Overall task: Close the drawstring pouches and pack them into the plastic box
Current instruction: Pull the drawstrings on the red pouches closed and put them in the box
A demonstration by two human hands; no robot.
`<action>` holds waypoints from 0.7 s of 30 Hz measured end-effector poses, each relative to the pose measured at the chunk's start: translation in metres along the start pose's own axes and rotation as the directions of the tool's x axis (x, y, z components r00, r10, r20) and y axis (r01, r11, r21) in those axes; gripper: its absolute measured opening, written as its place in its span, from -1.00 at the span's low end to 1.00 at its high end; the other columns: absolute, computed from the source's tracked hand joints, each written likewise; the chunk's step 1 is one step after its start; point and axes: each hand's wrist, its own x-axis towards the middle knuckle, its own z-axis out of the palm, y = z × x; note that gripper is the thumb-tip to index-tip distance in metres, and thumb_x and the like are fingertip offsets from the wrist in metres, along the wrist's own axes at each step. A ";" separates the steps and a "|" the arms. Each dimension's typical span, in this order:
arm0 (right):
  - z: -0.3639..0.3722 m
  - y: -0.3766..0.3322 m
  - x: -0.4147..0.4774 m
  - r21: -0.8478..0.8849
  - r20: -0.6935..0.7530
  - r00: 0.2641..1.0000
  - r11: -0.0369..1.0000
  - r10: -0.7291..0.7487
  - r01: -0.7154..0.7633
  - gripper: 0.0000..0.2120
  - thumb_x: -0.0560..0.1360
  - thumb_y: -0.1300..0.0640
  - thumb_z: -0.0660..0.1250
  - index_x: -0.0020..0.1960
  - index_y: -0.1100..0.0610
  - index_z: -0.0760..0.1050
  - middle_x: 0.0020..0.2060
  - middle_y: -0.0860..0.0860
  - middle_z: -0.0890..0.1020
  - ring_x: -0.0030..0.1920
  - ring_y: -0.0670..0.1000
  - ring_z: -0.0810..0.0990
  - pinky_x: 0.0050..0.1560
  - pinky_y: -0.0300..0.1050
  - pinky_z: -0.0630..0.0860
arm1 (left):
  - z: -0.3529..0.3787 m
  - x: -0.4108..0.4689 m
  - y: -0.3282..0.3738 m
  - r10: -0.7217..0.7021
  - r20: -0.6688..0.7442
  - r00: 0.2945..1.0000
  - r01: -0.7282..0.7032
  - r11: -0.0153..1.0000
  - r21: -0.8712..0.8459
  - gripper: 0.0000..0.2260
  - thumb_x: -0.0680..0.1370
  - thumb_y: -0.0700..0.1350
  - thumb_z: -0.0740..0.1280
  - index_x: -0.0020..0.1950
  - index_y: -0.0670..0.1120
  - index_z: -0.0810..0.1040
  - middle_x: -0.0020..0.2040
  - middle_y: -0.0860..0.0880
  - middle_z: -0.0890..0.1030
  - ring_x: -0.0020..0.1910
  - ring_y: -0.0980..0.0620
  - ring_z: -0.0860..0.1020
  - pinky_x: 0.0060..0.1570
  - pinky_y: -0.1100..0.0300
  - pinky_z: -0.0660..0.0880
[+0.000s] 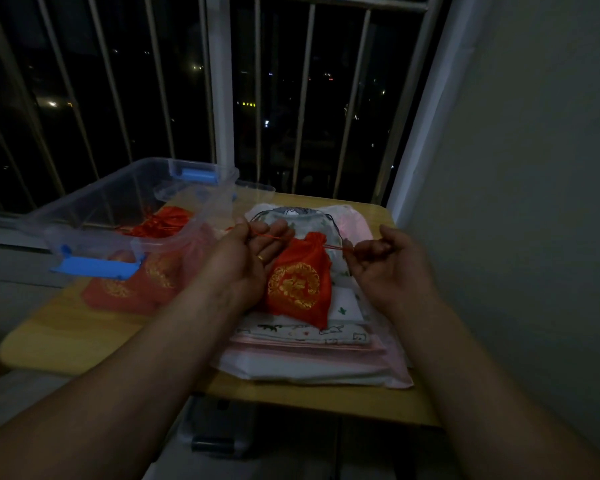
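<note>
Mid-frame, the left hand (248,252) and right hand (385,263) each pinch a thin red cord (333,248) — cinching a satiny, gold-embroidered red pouch (300,282).

**View:** head, one wide-angle camera.
**Position:** at the person's head, above and behind both forearms.
**Facing:** forward and down over a table (84,344) toward a barred window (305,98); wall (534,168) at right.
**Range:** close. Left hand (245,259) and right hand (392,268) sit mid-frame, pinching the cord (333,248) of a pouch (298,289) at centre.
**Edges:** the window bars bow outward.
</note>
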 end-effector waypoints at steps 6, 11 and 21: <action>0.003 0.006 0.001 -0.128 0.016 1.000 0.992 0.007 -0.004 -0.66 0.63 0.19 0.25 -0.30 0.09 0.28 -0.51 -0.03 0.29 -0.53 -0.07 0.30 -0.30 -0.12 0.53 | 0.006 -0.005 -0.003 0.082 0.049 0.995 -0.083 0.997 0.007 -0.62 0.74 0.03 0.15 -0.21 -0.10 0.45 -0.43 -0.01 0.38 -0.45 0.03 0.44 -0.25 0.10 0.55; 0.009 0.001 -0.004 -0.366 0.120 0.989 0.923 -0.082 0.121 -0.80 0.64 0.19 0.24 -0.17 0.14 0.46 -0.34 0.04 0.56 -0.32 0.01 0.58 -0.18 -0.04 0.66 | 0.006 -0.019 -0.001 0.312 0.321 0.894 -0.445 0.544 0.711 -0.62 0.74 0.09 0.08 0.05 -0.01 0.66 -0.35 0.03 0.50 -0.33 0.07 0.51 -0.22 0.14 0.45; 0.037 0.007 -0.019 -0.731 0.462 0.863 0.464 -0.202 0.500 -0.85 0.63 0.15 0.33 -0.03 0.09 0.67 0.02 0.03 0.75 0.15 0.02 0.69 0.23 0.05 0.57 | 0.012 -0.018 -0.018 0.189 0.592 0.783 -0.607 0.024 0.794 -0.76 0.71 -0.01 0.23 -0.02 -0.08 0.62 -0.29 0.04 0.58 -0.38 0.21 0.50 -0.28 0.19 0.40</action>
